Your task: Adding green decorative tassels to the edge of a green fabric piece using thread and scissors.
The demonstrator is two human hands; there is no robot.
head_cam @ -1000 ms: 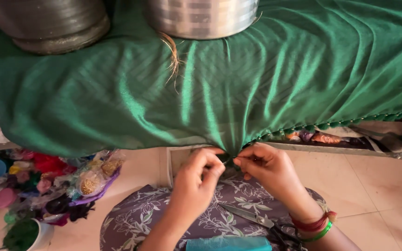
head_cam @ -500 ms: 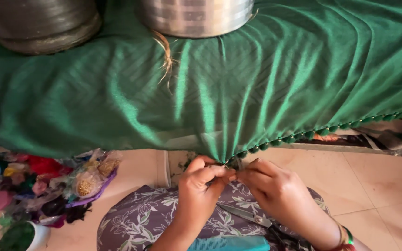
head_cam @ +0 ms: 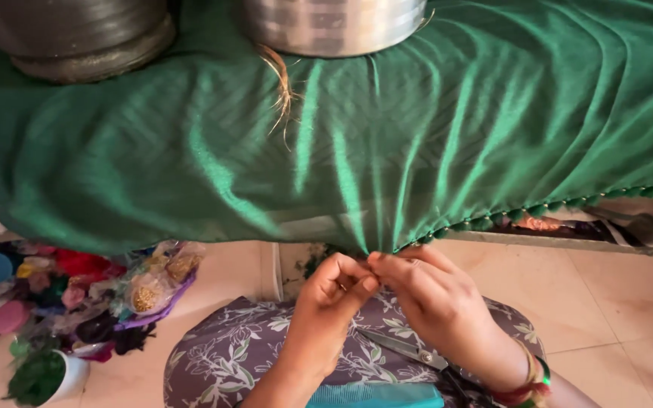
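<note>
The green cloth [head_cam: 387, 143] is lying draped over a raised surface and hanging down toward the person, its folds all running to one gathered point at the lower hem, just above the lap. The left hand [head_cam: 330, 302] is pinching that gathered point with thumb and fingertips closed tight on the hem, and the right hand [head_cam: 432, 298] is meeting it from the other side, fingertips pressed against the same spot so that the two hands are touching. Whether something small is sitting between the right fingers is too fine to tell. From the pinch, a beaded green edging [head_cam: 538, 210] is running up and to the right along the hem. A pair of scissors [head_cam: 402, 350] is lying on the floral-print fabric [head_cam: 228, 355] over the lap, just beneath the right hand, with a teal comb [head_cam: 379, 396] near the bottom edge. Two metal pots [head_cam: 334, 23] are standing on the far part of the cloth, and a tuft of pale threads [head_cam: 281, 83] is lying between them. To the left on the floor, a heap of colourful craft supplies [head_cam: 77, 295] is sitting well apart from the hands.
</note>
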